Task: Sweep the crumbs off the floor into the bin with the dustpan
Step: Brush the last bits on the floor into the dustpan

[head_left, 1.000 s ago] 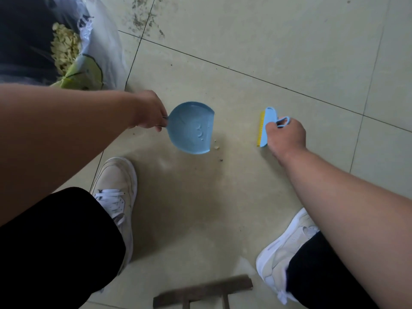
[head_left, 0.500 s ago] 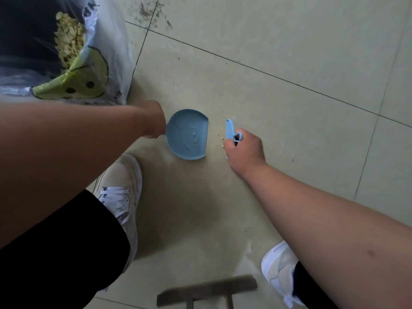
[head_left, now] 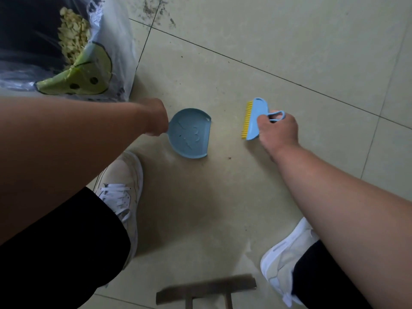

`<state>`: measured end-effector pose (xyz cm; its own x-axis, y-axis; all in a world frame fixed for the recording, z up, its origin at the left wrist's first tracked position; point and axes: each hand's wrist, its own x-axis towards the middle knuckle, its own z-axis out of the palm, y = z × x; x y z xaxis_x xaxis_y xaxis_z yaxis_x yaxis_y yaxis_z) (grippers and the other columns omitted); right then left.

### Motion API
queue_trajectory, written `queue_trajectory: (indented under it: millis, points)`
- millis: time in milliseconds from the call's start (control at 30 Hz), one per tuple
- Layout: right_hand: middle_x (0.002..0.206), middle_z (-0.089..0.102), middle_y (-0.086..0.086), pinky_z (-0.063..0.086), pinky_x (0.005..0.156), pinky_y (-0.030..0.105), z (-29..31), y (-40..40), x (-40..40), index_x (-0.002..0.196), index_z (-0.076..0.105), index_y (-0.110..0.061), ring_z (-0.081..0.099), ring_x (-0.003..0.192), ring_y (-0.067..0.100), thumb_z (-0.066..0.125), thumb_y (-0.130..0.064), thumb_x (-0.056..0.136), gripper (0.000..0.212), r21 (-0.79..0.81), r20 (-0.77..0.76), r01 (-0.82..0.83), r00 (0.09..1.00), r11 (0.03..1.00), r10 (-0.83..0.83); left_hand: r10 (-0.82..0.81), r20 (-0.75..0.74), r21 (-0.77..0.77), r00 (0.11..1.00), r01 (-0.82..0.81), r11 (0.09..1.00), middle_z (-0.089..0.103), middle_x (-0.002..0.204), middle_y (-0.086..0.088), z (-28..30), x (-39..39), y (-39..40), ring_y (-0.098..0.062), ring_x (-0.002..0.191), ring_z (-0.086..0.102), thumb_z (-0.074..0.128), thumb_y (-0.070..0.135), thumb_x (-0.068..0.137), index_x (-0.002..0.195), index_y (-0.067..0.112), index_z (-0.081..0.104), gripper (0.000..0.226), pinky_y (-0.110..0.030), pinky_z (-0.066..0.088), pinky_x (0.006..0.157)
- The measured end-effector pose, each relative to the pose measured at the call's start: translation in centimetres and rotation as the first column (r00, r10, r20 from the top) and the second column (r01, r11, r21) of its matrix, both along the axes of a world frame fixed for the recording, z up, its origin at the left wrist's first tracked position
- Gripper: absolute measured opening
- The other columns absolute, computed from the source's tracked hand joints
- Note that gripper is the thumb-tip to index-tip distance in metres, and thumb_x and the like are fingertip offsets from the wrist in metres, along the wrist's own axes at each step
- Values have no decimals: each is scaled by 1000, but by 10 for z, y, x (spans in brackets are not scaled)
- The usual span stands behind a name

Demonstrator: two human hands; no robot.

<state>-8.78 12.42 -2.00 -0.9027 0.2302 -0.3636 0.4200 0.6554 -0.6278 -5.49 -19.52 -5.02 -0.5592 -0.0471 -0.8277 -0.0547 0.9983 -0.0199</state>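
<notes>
Left hand (head_left: 153, 118): I clenched it round the dustpan (head_left: 190, 133) handle.
Right hand (head_left: 277, 131): I clamped it on the brush (head_left: 254, 119).
Dustpan: blue, flat on the floor (head_left: 289, 52).

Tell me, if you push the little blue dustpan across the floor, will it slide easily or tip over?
The dustpan looks like thin, smooth plastic, so it is probably light and would likely slide easily on the glossy tile floor. It is low and wide, so tipping seems unlikely. The left hand grips its handle, which should steady it.
</notes>
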Motion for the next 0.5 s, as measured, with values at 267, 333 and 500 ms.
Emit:
queue_trajectory:
  millis: [267,333,500]
  points:
    - [59,45,0,37,59,31,-10,4,21,67,51,-12,41,63,24,60,-20,86,23,98,33,-123,992,988,120,115,-93,-6,989,-117,993,80,92,0,9,12,-5,-22,88,76,66,26,98,89,15,81,21,-34,61,77]
    - [58,40,1,33,52,29,-12,-9,28,67,47,-7,34,59,22,59,-19,85,25,72,36,-172,985,983,169,121,-116,-18,986,-124,992,80,91,2,6,12,-4,-20,88,76,66,28,97,87,16,82,23,-31,59,72]
    - [63,38,4,26,54,35,-13,-41,32,68,42,-7,28,62,21,57,-18,83,25,29,49,-246,968,969,245,195,-106,-16,975,-198,980,81,79,-1,3,8,-5,-21,78,77,73,27,87,81,11,82,19,-35,63,72]
